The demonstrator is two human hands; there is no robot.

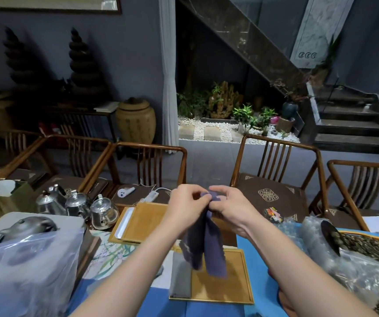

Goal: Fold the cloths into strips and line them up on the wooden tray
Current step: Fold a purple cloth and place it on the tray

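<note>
While both hands pinch cloth (pixel 203 245) top, it hangs over near tray (pixel 220 291) | left hand (pixel 185 208), right hand (pixel 232 208) close together | grey strip (pixel 180 277) on tray left | risk: uneven pinch, fold skews, drops crooked onto strip

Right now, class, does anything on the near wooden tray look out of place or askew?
No. One grey folded strip lies straight along the near wooden tray's left edge; both hands hold the purple cloth above it.
</note>
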